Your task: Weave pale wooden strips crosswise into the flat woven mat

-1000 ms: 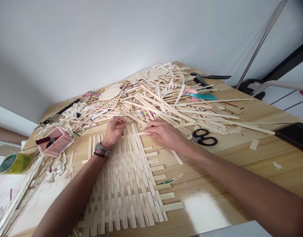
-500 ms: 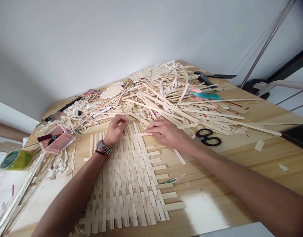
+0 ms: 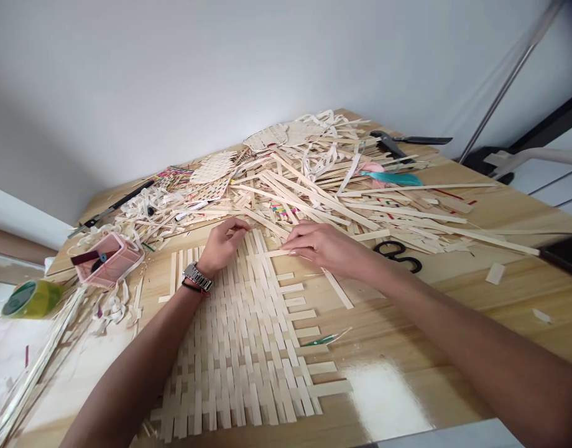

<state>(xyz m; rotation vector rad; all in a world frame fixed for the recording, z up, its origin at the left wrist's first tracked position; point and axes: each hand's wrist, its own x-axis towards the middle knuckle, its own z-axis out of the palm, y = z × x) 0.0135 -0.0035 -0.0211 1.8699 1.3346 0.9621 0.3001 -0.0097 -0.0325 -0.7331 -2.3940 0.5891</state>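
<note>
A mat (image 3: 230, 348) woven from pale flat strips lies on the wooden table in front of me. Loose strip ends stick out along its right side. At its far right edge my right hand (image 3: 314, 246) pinches the end of a pale strip (image 3: 273, 253) that runs crosswise into the weave. My left hand (image 3: 224, 247), with a watch (image 3: 198, 277) on the wrist, is over the far end of the mat. Its fingers are curled together by the upright strip ends, and what they grip is hidden.
A large heap of loose strips (image 3: 314, 196) spreads along the wall. Black-handled scissors (image 3: 398, 255) lie right of my right hand, partly covered by it. Leftward are a pink basket (image 3: 120, 264) and a yellow-green tape roll (image 3: 32, 298). A dark-bladed tool (image 3: 423, 140) lies far right.
My right hand has shifted slightly right with the strip end, covering more of the scissors. My left hand's fingers have drawn closer together, a little to the right.
</note>
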